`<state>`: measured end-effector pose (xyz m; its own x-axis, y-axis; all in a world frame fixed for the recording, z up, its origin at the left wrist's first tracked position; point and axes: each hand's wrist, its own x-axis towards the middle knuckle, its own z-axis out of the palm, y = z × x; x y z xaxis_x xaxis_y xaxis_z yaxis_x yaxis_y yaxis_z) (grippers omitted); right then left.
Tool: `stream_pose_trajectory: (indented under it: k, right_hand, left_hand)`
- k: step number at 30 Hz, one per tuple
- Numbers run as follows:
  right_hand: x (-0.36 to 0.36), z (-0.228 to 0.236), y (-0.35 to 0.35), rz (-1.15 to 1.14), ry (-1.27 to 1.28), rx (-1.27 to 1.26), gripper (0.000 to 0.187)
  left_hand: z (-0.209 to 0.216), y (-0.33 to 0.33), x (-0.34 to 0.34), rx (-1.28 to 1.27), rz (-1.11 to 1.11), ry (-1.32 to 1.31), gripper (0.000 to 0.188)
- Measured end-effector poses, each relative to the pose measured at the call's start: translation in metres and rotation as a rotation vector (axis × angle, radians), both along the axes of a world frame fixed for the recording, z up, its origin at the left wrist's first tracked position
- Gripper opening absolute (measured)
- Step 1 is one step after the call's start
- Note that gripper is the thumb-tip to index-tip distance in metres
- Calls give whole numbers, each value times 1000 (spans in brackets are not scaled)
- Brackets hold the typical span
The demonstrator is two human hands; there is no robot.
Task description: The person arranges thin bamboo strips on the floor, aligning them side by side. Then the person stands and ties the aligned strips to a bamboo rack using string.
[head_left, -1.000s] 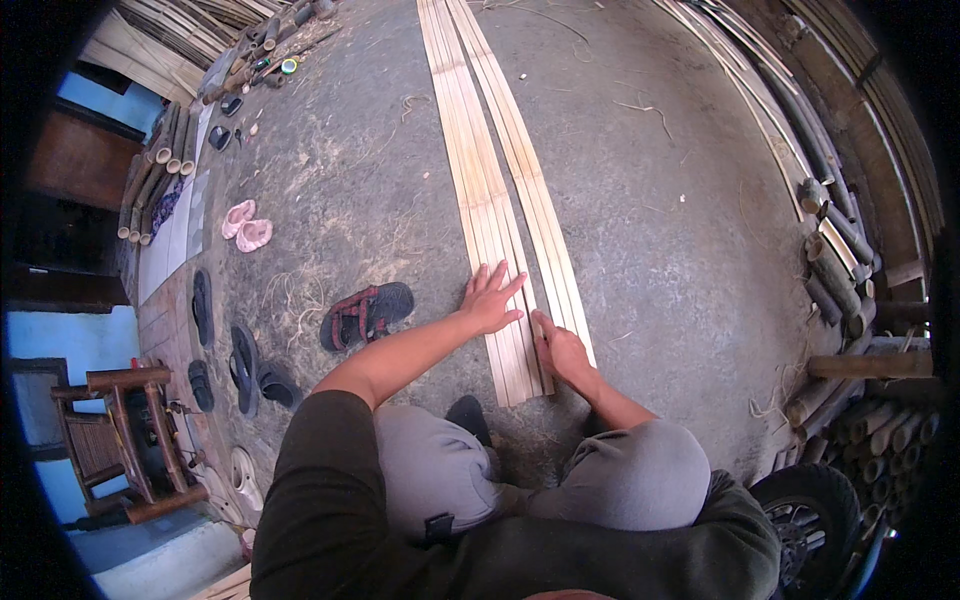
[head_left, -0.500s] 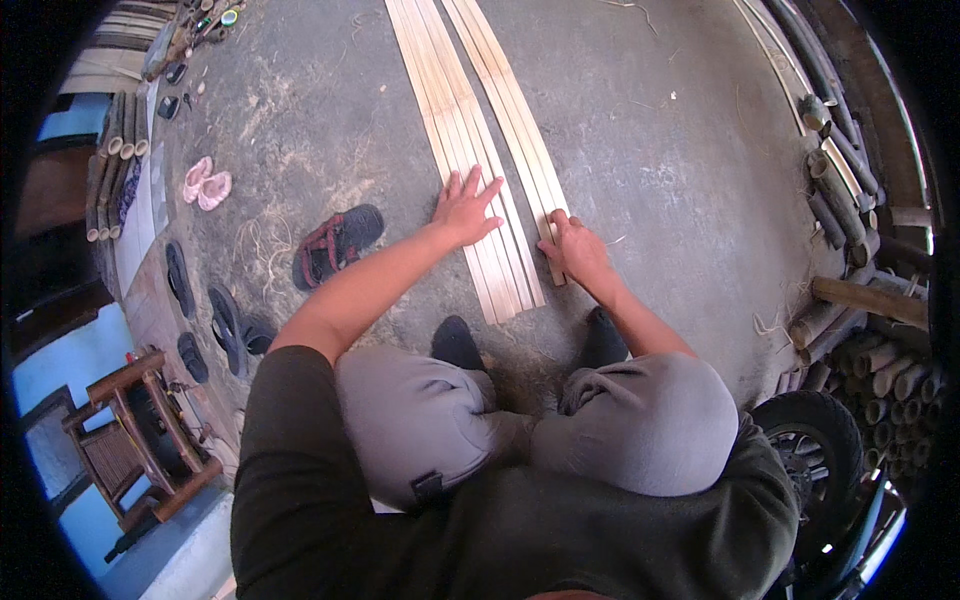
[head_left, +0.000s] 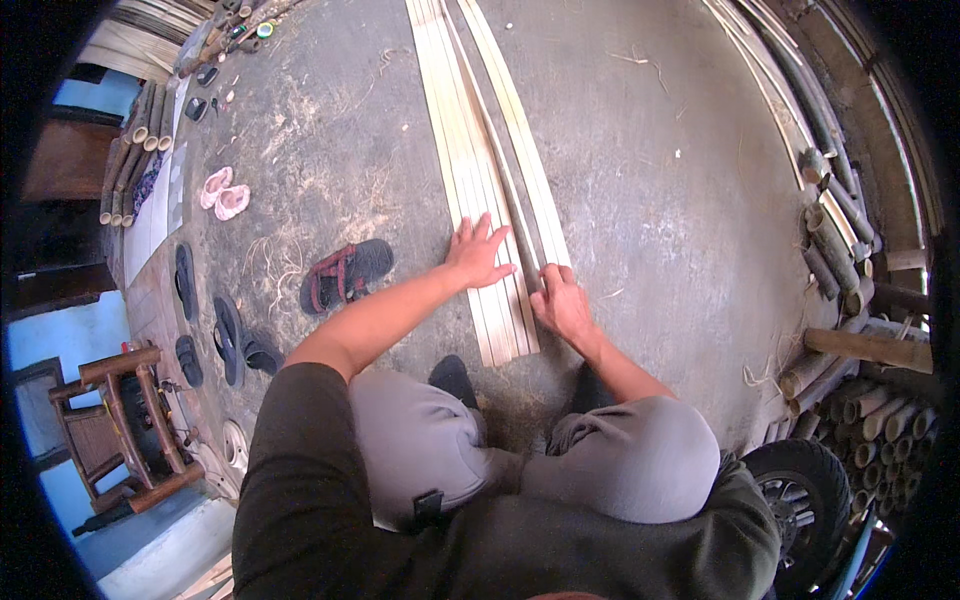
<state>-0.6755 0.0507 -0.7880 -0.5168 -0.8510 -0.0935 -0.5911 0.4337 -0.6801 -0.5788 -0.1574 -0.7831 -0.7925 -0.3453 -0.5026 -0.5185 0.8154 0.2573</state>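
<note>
A flat row of long, pale bamboo strips (head_left: 455, 130) lies side by side on the concrete floor, running away from me. My left hand (head_left: 478, 253) rests on this row, palm down with fingers spread. Just to the right, my right hand (head_left: 563, 303) is closed at the near end of a narrower set of strips (head_left: 525, 150). One thin bamboo strip (head_left: 498, 140) stands out between the two sets and runs down to my right fingers, which appear to pinch it. The exact grip is partly hidden by the hand.
A black-and-red sandal (head_left: 345, 275) lies left of my left forearm. More dark slippers (head_left: 228, 335) and pink shoes (head_left: 225, 193) sit farther left. Bamboo poles (head_left: 835, 240) line the right side, with a black wheel (head_left: 800, 510) nearer me. A wooden chair (head_left: 125, 430) stands at left.
One strip has come away from the right-hand set toward the left row, narrowing that set. My right hand has drawn nearer to me. My left hand stays flat on the row; the view has shifted.
</note>
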Motion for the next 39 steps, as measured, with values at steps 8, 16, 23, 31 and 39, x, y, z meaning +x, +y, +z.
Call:
stream_pose_trajectory:
  k: [8,16,23,31,39]
  right_hand:
    - [13,21,3,-205,-289,-134,39]
    - [27,-36,4,-165,-108,-333,45]
    - [25,-17,12,-36,-159,-5,52]
    - [19,-1,22,141,308,40,64]
    - [20,-9,23,250,370,186,73]
  left_hand:
    - [-1,8,-7,-19,70,-4,86]
    - [-6,7,-1,-12,38,0,91]
    - [-3,6,-1,1,14,-21,93]
    - [-11,2,-11,-50,30,162,92]
    - [-27,-21,-28,-129,-118,86,95]
